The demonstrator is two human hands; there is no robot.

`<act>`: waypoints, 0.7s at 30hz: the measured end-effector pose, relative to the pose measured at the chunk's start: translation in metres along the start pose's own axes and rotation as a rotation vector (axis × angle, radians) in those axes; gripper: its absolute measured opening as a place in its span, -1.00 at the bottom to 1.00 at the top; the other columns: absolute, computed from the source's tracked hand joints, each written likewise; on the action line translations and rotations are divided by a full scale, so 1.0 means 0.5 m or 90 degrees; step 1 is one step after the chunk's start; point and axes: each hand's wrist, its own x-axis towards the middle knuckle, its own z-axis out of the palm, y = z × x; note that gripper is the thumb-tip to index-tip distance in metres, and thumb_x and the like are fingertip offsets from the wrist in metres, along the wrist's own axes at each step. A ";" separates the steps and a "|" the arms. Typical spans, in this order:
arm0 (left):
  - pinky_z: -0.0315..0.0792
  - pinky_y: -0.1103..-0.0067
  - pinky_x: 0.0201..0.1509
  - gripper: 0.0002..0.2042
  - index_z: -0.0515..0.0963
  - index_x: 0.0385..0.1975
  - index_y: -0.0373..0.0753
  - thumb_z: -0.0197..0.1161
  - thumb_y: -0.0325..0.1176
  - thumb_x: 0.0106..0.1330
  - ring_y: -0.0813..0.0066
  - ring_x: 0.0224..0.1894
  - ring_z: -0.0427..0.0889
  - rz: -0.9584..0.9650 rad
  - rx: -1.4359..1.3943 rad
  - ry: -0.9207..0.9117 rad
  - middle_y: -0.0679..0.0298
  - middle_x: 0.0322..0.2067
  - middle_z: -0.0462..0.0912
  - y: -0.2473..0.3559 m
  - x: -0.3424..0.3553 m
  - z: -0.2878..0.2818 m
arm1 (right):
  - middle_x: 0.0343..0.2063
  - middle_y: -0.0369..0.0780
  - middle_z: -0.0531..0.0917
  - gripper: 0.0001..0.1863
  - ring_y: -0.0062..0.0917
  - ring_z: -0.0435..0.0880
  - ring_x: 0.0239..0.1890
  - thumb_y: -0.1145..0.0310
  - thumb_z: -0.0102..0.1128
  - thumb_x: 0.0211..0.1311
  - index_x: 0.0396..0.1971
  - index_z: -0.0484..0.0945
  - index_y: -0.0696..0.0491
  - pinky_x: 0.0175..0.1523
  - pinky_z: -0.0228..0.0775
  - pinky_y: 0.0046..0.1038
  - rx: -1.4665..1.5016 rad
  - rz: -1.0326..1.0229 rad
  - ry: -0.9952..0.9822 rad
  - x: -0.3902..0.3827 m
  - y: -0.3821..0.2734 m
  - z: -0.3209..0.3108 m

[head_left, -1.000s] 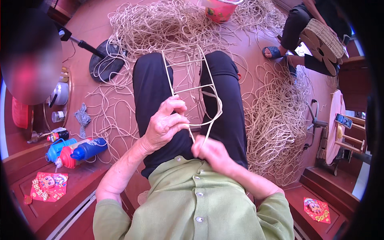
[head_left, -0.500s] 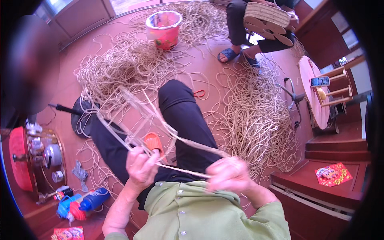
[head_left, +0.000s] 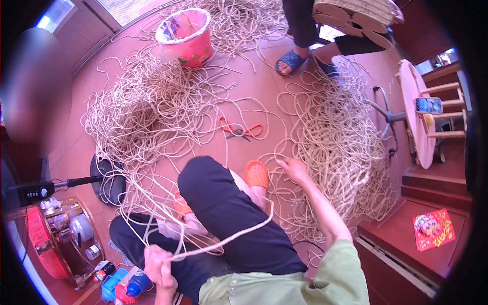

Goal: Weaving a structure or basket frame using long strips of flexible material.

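Observation:
My left hand [head_left: 160, 267] is low at the left of my lap, its fingers closed round pale cord. A thicker stretch of this cord [head_left: 229, 239] runs from the fist across my dark trousers and bends upward past my knee. Looser loops rise from the same fist toward the left heap. My right hand [head_left: 294, 170] is stretched forward beside the right-hand heap of cord [head_left: 338, 147], its fingertips drawn together on a thin strand; the grip shows only in part. Red-handled scissors [head_left: 241, 130] lie on the floor ahead of my knees.
Another tangled heap of cord [head_left: 137, 101] lies at the left. Beyond it stands a pink bucket [head_left: 185, 48]. A seated person in blue slippers [head_left: 292, 62] holds a woven piece [head_left: 356, 12]. A round stand base [head_left: 108, 183], bottles [head_left: 137, 282] and an overturned stool [head_left: 419, 114] surround me.
My hands have moved apart: the left down and leftward with the cord, the right forward toward the right heap. My view has shifted, and the scissors now show fully.

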 end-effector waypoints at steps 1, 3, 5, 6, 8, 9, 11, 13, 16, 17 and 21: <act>0.40 0.30 -0.20 -0.80 0.52 -0.52 -0.38 0.09 -0.34 0.15 0.14 -0.38 0.48 0.007 0.001 -0.017 0.10 -0.52 0.51 0.007 0.008 0.003 | -0.14 -0.02 0.73 -0.42 -0.09 0.67 -0.01 -0.17 0.08 0.36 -0.17 0.73 0.09 0.16 0.43 -0.12 0.081 -0.058 0.037 0.067 -0.026 0.040; 0.42 0.27 -0.18 -0.81 0.53 -0.53 -0.37 0.11 -0.34 0.12 0.12 -0.37 0.50 0.009 0.019 -0.054 0.10 -0.53 0.52 0.018 0.016 -0.001 | 0.05 -0.03 0.65 -0.52 -0.09 0.55 0.16 -0.07 0.11 0.35 -0.07 0.72 0.02 0.27 0.34 -0.13 0.048 -0.084 0.081 0.177 -0.113 0.084; 0.38 0.32 -0.11 -0.78 0.50 -0.56 -0.32 0.09 -0.29 0.19 0.17 -0.32 0.48 -0.040 0.017 -0.065 0.17 -0.54 0.53 0.029 0.015 0.002 | 0.17 -0.04 0.57 -0.58 -0.12 0.44 0.26 -0.03 0.11 0.35 -0.03 0.72 -0.10 0.35 0.24 -0.11 0.015 -0.132 0.199 0.275 -0.162 0.122; 0.38 0.33 -0.11 -0.79 0.51 -0.57 -0.32 0.10 -0.30 0.17 0.18 -0.33 0.49 -0.060 0.022 -0.065 0.18 -0.55 0.54 0.040 0.017 0.004 | 0.17 -0.04 0.57 -0.58 -0.12 0.44 0.26 -0.03 0.11 0.35 -0.03 0.72 -0.10 0.35 0.24 -0.11 0.018 -0.141 0.195 0.312 -0.177 0.135; 0.37 0.34 -0.10 -0.82 0.53 -0.56 -0.31 0.14 -0.32 0.13 0.21 -0.32 0.52 -0.061 0.034 -0.063 0.20 -0.54 0.57 0.043 0.022 0.008 | 0.14 -0.06 0.60 -0.65 -0.14 0.39 0.30 0.00 0.15 0.32 -0.02 0.73 -0.23 0.39 0.17 -0.08 -0.014 -0.011 0.237 0.366 -0.214 0.155; 0.36 0.33 -0.09 -0.83 0.53 -0.56 -0.30 0.15 -0.33 0.13 0.23 -0.32 0.54 -0.053 0.046 -0.076 0.21 -0.54 0.58 0.043 0.025 0.011 | 0.04 -0.14 0.68 -0.65 -0.26 0.51 0.25 0.07 0.17 0.38 0.02 0.71 -0.11 0.34 0.30 -0.13 -0.017 -0.014 0.062 0.393 -0.216 0.128; 0.33 0.29 -0.04 -0.86 0.54 -0.56 -0.29 0.19 -0.35 0.10 0.25 -0.30 0.58 -0.058 0.052 -0.091 0.23 -0.52 0.60 0.047 0.029 0.014 | -0.03 -0.18 0.70 -0.68 -0.35 0.60 0.13 0.13 0.18 0.40 0.01 0.70 -0.05 0.22 0.43 -0.21 0.282 -0.074 0.027 0.405 -0.190 0.111; 0.32 0.28 -0.02 -0.86 0.54 -0.56 -0.29 0.19 -0.35 0.10 0.25 -0.30 0.59 -0.063 0.074 -0.085 0.23 -0.52 0.60 0.049 0.025 0.008 | -0.16 -0.27 0.73 -0.70 -0.53 0.71 -0.15 0.19 0.20 0.43 -0.01 0.69 0.05 -0.05 0.59 -0.42 0.682 -0.136 -0.013 0.345 -0.228 0.058; 0.30 0.26 0.02 -0.87 0.56 -0.53 -0.30 0.20 -0.37 0.10 0.22 -0.28 0.60 -0.047 0.089 -0.103 0.20 -0.50 0.61 0.044 -0.001 0.004 | -0.21 -0.39 0.73 -0.78 -0.80 0.67 -0.37 0.28 0.25 0.42 -0.04 0.69 0.01 -0.30 0.53 -0.69 0.734 -0.199 0.099 0.186 -0.215 -0.162; 0.29 0.26 0.01 -0.87 0.57 -0.53 -0.29 0.23 -0.36 0.09 0.22 -0.27 0.61 -0.039 0.083 -0.111 0.22 -0.48 0.63 0.043 -0.007 0.010 | -0.17 -0.40 0.73 -0.79 -0.85 0.61 -0.42 0.34 0.25 0.39 -0.05 0.69 0.01 -0.39 0.39 -0.79 0.784 -0.246 0.202 0.154 -0.173 -0.232; 0.30 0.28 0.00 -0.90 0.59 -0.50 -0.30 0.26 -0.40 0.09 0.20 -0.25 0.64 -0.019 0.078 -0.130 0.21 -0.45 0.66 0.041 -0.040 0.015 | 0.03 -0.26 0.69 -0.76 -0.86 0.56 -0.35 0.48 0.15 0.44 0.02 0.65 0.12 -0.48 0.19 -0.84 0.802 -0.351 0.478 0.017 -0.004 -0.527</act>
